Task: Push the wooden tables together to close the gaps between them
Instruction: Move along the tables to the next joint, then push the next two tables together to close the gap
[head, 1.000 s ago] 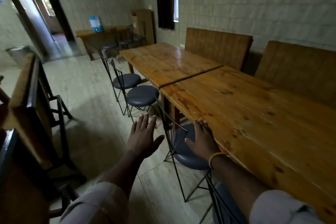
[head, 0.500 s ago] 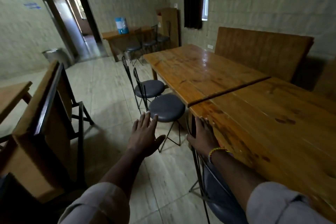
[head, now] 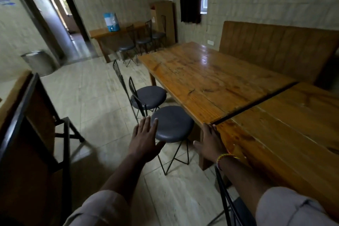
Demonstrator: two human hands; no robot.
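Observation:
Two wooden tables stand end to end on my right: the near table [head: 286,137] and the far table [head: 205,77]. A thin dark gap [head: 256,103] runs between them. My right hand [head: 211,143] lies flat along the near table's left edge, its fingertips at the corner by the gap. My left hand [head: 145,141] hovers open in the air, fingers spread, just left of a round grey stool [head: 172,124], and touches nothing.
A second grey stool [head: 148,96] with a wire back stands beside the far table. A black chair back [head: 229,202] is under my right forearm. A wooden bench [head: 275,49] lines the wall. Tilted dark furniture [head: 33,134] fills the left. A doorway [head: 60,14] and a bin [head: 37,62] lie beyond.
I have walked forward along the near table. My right hand slid along its edge up to the corner at the gap. My left hand stays open in the air.

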